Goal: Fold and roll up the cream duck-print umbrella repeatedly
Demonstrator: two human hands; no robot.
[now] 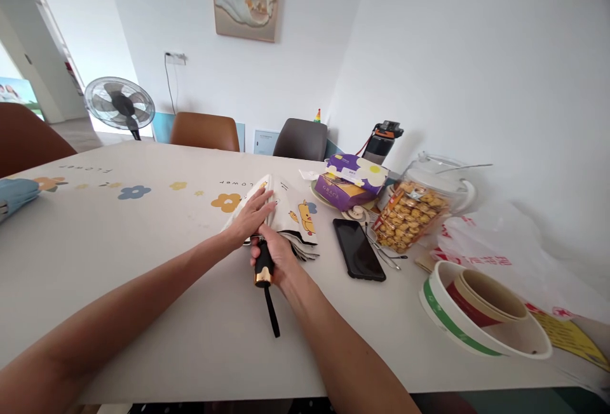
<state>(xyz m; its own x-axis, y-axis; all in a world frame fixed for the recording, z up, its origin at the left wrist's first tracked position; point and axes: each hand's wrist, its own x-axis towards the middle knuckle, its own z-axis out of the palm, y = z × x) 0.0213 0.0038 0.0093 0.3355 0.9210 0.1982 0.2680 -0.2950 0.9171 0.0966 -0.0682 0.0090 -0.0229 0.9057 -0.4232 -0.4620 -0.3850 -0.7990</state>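
A folded white umbrella with duck prints lies on the white table. My right hand grips its black handle, which has a gold cap and a black wrist strap trailing toward me. My left hand lies flat, fingers spread, on the folded canopy just beyond the handle.
Right of the umbrella lie a black phone, a metal utensil, a purple box on a plate and a jar of snacks. Paper bowls, plastic bags and a bottle stand further right. Chairs and a fan are behind the table.
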